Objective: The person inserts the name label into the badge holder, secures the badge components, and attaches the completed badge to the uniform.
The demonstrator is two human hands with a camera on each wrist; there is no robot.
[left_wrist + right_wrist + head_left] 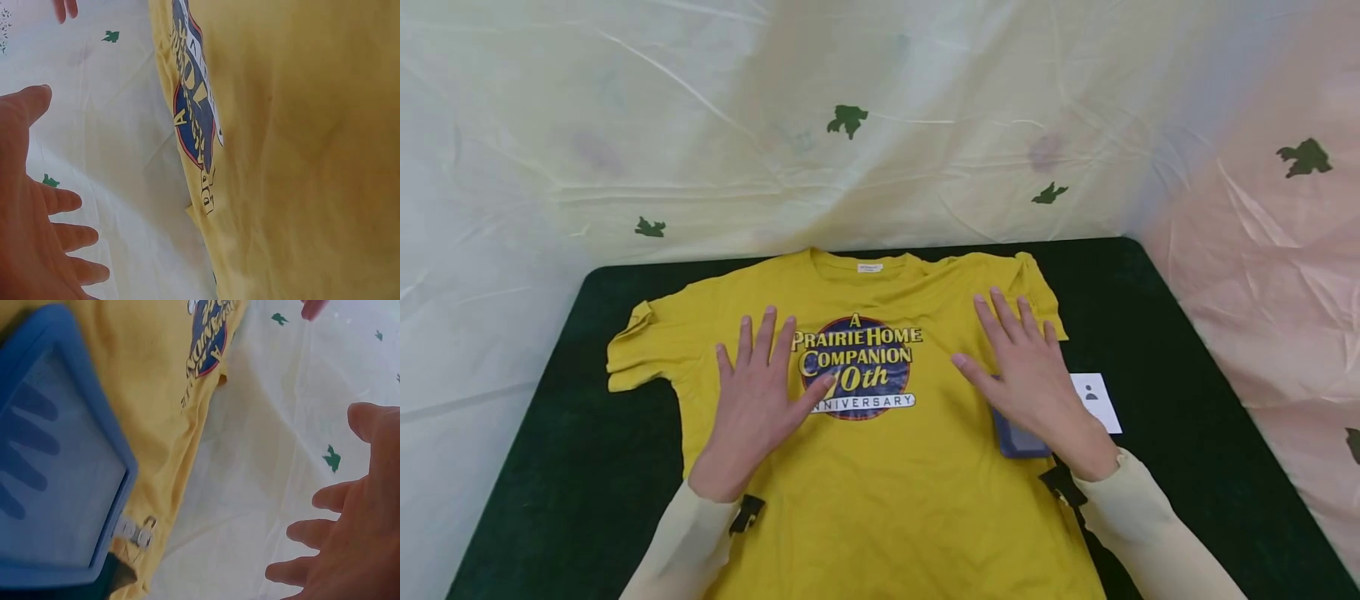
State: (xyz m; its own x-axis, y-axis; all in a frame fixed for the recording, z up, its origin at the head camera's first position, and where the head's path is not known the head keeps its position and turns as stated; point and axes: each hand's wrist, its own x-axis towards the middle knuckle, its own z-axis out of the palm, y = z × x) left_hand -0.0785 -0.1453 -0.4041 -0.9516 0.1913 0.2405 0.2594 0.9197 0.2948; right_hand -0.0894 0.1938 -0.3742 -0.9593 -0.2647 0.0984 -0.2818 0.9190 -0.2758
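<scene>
A yellow T-shirt (880, 475) lies spread face up, its collar toward the back, with a dark blue round print (857, 367) on the chest. My left hand (756, 408) is held above the left part of the chest, fingers straight and spread, as the left wrist view also shows. Over the right side of the shirt, my right hand (1030, 383) is likewise spread and holds nothing. Partly hidden beneath it is a blue-framed flat object (1024, 440); in the right wrist view its shiny face (56, 481) mirrors a hand.
A dark green tabletop (572, 450) lies under the shirt. To the right of the blue object is a white card (1097, 402) with a dark figure mark. Pale cloth walls (880, 183) with green bird-like shapes stand at the back and sides.
</scene>
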